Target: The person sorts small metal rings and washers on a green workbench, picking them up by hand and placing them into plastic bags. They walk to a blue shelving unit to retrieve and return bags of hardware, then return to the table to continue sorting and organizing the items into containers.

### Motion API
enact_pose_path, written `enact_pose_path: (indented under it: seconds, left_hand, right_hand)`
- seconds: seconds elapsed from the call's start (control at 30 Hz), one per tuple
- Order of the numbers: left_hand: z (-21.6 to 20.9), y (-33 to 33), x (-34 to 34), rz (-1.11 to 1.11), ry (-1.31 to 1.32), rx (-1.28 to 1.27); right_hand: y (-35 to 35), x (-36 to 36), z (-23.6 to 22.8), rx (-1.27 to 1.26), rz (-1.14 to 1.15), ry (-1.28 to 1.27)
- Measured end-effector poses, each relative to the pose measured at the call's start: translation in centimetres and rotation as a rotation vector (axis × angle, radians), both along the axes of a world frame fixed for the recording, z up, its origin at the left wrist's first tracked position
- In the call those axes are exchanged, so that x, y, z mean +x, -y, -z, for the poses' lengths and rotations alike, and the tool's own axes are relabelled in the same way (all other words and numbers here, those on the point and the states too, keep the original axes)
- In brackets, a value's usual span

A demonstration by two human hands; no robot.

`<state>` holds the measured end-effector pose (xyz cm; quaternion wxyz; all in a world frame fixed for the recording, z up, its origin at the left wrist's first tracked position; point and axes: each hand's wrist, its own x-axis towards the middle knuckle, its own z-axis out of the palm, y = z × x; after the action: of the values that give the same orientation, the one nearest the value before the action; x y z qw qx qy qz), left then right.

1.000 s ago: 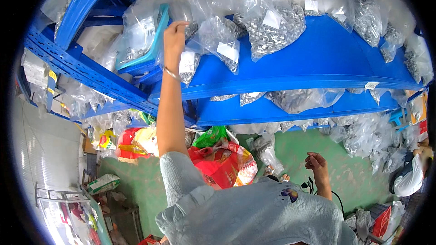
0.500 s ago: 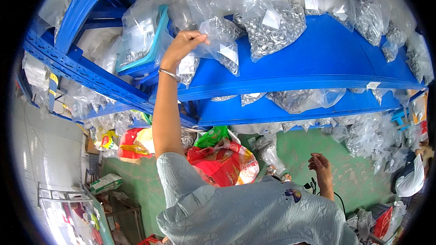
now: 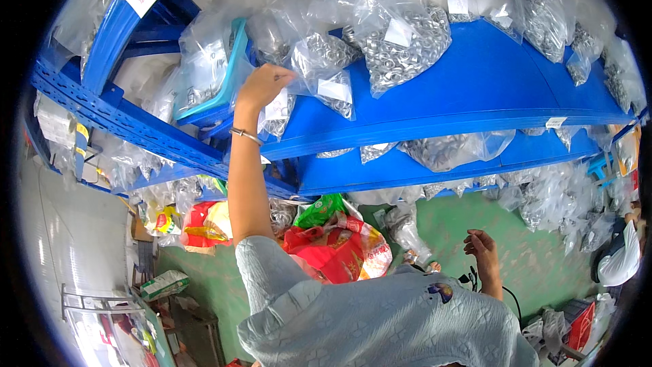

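Note:
My left hand (image 3: 267, 85) reaches up to the blue shelf with thumb and fingertips pinched on the edge of a clear plastic bag (image 3: 327, 68). That bag holds small silvery metal parts and carries a white label. Just below the hand rests a smaller clear bag with a white paper slip (image 3: 276, 113). To the right stands a large bag of metal rings (image 3: 401, 51). My right hand (image 3: 481, 250) hangs low over the floor, fingers loosely curled and apart, holding nothing.
The blue shelf (image 3: 468, 88) has a raised front lip, with another shelf below. A turquoise tray (image 3: 234, 75) sits left, beside the perforated blue upright. Red and green sacks (image 3: 333, 248) lie on the green floor. Another person in white (image 3: 619, 261) is at the far right.
My left hand has moved slightly left and lower, still pinching the plastic. The labelled bag beside it has shifted a little. My right hand remains nearly where it was.

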<state>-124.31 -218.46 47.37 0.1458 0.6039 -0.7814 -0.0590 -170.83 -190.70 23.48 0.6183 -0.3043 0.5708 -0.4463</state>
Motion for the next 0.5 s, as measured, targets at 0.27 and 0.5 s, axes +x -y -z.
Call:
enact_pose_path:
  seconds: [0.27,0.5]
  left_hand:
    - [-2.1,1.8,-2.1,0.265,0.104,0.480]
    - [-0.2,4.7,-3.3,0.143,-0.284,0.391]
  right_hand:
    - [0.0,-0.1,-0.1,0.015,0.004,-0.033]
    - [-0.1,0.6,0.3,0.021,0.001,-0.007]
